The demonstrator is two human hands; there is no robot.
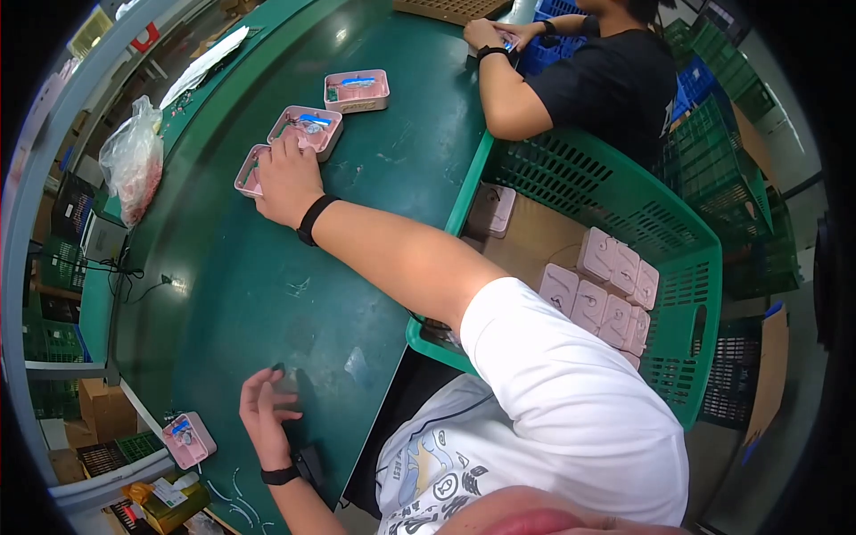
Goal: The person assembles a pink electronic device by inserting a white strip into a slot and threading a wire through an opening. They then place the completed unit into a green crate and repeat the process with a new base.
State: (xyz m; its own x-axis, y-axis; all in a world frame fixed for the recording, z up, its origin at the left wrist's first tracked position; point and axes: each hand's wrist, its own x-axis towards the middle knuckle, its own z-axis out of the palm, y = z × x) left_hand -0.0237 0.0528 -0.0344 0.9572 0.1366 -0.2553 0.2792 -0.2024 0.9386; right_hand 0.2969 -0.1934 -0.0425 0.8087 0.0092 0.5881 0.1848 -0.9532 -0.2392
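Pink trays dot a green work surface [267, 294]. Right hand [287, 178], arm stretched far forward, lies palm-down over a shallow pink tray [248, 174]; fingers spread across its rim and onto the next tray [308, 127] just beside it. Whether the hand pinches anything underneath cannot be told. That second tray holds a blue piece and some small clear or metallic parts. A third pink tray [358, 90], a little farther on, also carries a blue piece plus a small green bit.

Left hand [266, 410] rests near the body on the table's edge, fingers loosely curled and open, gripping nothing. A fourth pink tray [188, 439] sits near it to the left, blue part inside.

Green plastic crate [687, 267] stands at the right below table level; stacked pink moulded trays [611, 290] fill one corner, seemingly without loose parts.

Clear plastic bag [134, 160] with pinkish contents lies at the far left of the table. Another person [606, 80] in a dark shirt works across the corner, both hands together over blue crates [544, 49].
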